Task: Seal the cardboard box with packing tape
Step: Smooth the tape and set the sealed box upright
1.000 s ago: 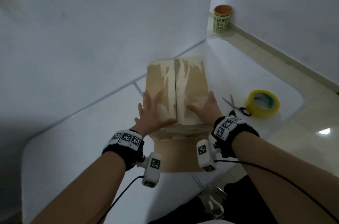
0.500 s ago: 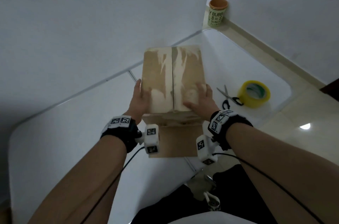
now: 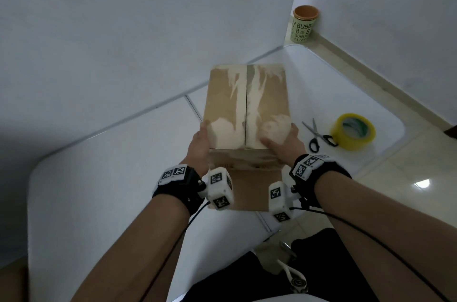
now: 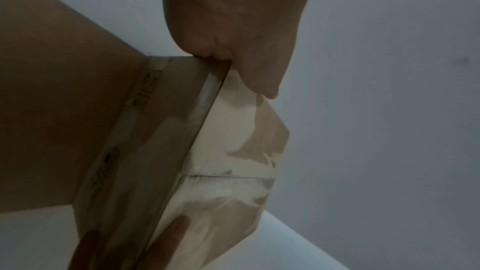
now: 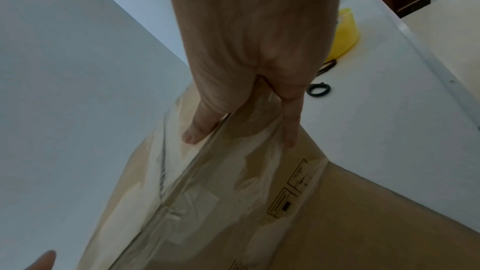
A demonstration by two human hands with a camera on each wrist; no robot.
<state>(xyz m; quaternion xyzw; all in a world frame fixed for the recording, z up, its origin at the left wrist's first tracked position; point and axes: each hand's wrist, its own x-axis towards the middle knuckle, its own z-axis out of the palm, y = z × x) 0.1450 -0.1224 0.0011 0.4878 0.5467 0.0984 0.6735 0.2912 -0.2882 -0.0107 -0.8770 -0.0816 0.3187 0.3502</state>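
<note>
A brown cardboard box (image 3: 247, 104) stands on the white table (image 3: 99, 203) against the wall. Its two top flaps are closed and meet at a middle seam, with pale torn patches and old clear tape on them. My left hand (image 3: 201, 133) grips the near left corner, thumb (image 4: 259, 81) on top, fingers hidden down the side. At the near right corner my right hand (image 3: 284, 138) grips likewise, its thumb (image 5: 197, 130) on the top flap and a finger (image 5: 291, 130) along the side. A near flap (image 3: 257, 190) sticks out towards me. The yellow tape roll (image 3: 353, 131) lies to the right.
Black-handled scissors (image 3: 319, 137) lie between the box and the tape roll. A green cup (image 3: 303, 25) stands on the floor in the far corner. The white wall runs close behind the box; the table's right edge is just past the tape.
Both hands lay flat on the top flaps before. They have slid outwards to the box's near corners, the left hand first, then the right.
</note>
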